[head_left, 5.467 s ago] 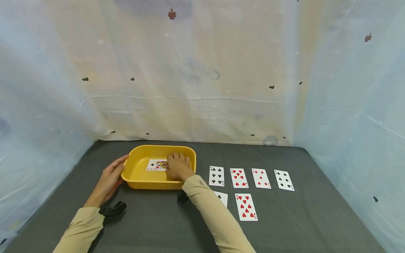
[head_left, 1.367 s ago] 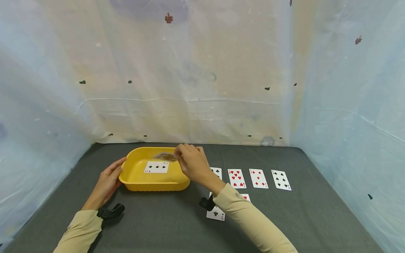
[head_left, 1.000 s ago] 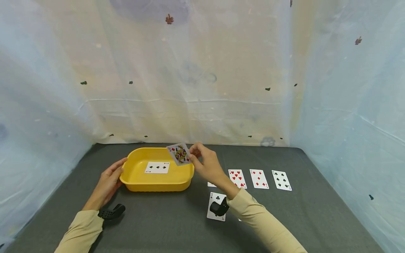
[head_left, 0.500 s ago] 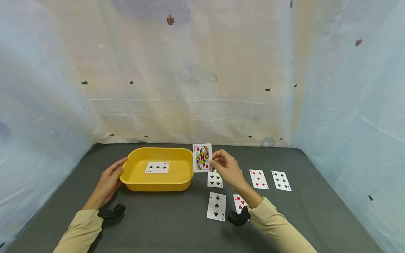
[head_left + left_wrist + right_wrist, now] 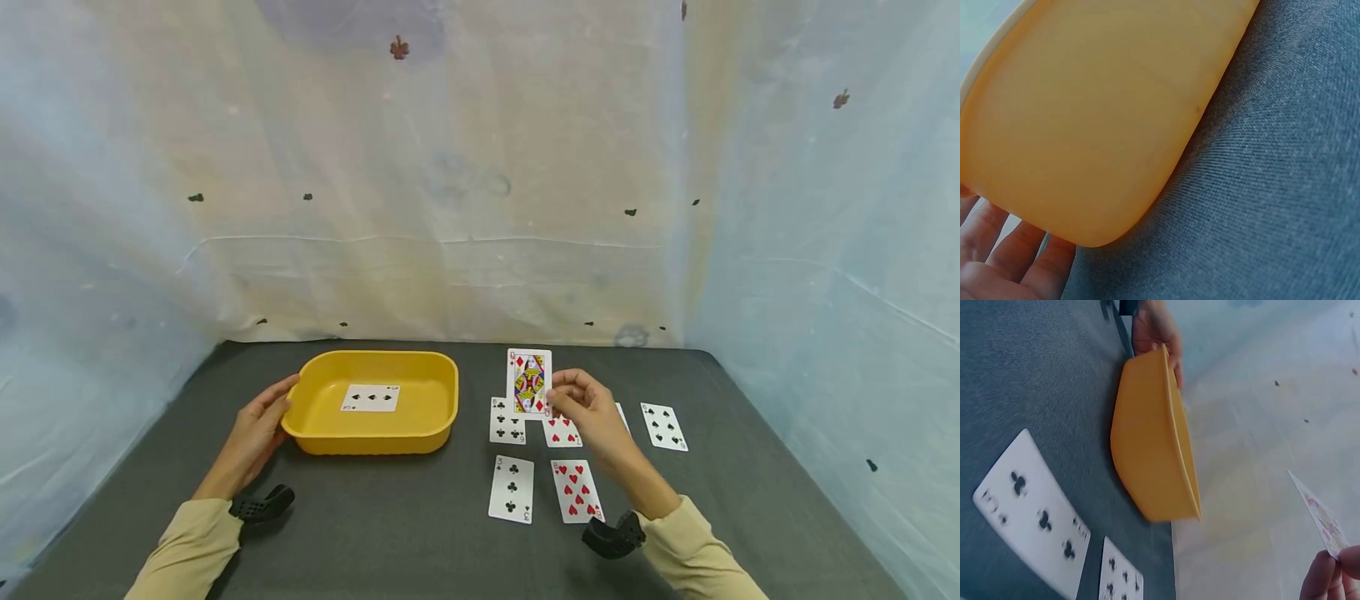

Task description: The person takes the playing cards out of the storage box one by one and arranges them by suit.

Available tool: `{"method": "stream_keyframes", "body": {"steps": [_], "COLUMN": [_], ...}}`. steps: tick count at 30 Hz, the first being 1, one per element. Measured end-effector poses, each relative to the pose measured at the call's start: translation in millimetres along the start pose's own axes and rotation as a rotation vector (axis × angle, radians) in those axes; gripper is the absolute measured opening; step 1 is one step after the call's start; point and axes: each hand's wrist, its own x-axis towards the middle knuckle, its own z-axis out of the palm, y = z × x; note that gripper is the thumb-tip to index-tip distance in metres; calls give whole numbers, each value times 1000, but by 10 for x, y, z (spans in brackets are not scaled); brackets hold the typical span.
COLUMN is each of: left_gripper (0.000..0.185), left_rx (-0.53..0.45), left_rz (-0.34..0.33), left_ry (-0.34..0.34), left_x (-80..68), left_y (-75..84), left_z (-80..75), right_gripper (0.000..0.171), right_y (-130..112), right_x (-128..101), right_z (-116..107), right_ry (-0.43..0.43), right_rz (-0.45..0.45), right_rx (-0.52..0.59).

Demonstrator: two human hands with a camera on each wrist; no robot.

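My right hand (image 5: pixel 561 397) pinches a queen of diamonds (image 5: pixel 529 382) by its right edge and holds it upright above the row of cards. In the right wrist view the queen of diamonds (image 5: pixel 1320 516) shows edge-on above my fingertips (image 5: pixel 1329 575). A yellow tray (image 5: pixel 367 440) sits at the left with one spade card (image 5: pixel 371 398) lying face up inside. My left hand (image 5: pixel 257 422) rests with straight fingers against the tray's left end. In the left wrist view the fingers (image 5: pixel 1010 256) lie under the tray's outer wall (image 5: pixel 1104 112).
Face-up cards lie on the grey cloth: a six of clubs (image 5: pixel 507 421), a hearts card (image 5: pixel 561 432) partly behind the queen, a six of spades (image 5: pixel 663 427), a three of clubs (image 5: pixel 512 488) and another hearts card (image 5: pixel 577 490). Pale sheets wall the table at the back and sides.
My right hand lifted the queen out of the tray and carried it right, over the card rows. The spade card beneath it now shows. My left hand stayed at the tray.
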Motion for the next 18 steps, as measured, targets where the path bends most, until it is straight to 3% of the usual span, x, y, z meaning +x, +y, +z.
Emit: {"method": "stream_keyframes", "body": {"steps": [9,18], "left_gripper": [60,61], "left_rx": [1,25], "left_rz": [-9,-29], "left_ry": [13,15], "left_x": [0,7], "left_y": [7,21], "left_z": [2,9], "right_gripper": [29,33], "right_y": [55,190], "right_x": [-251,-455], "right_z": [-357,-720], "right_ry": [106,137], "right_rz": [89,135], "right_rx": [-24,-99]}}
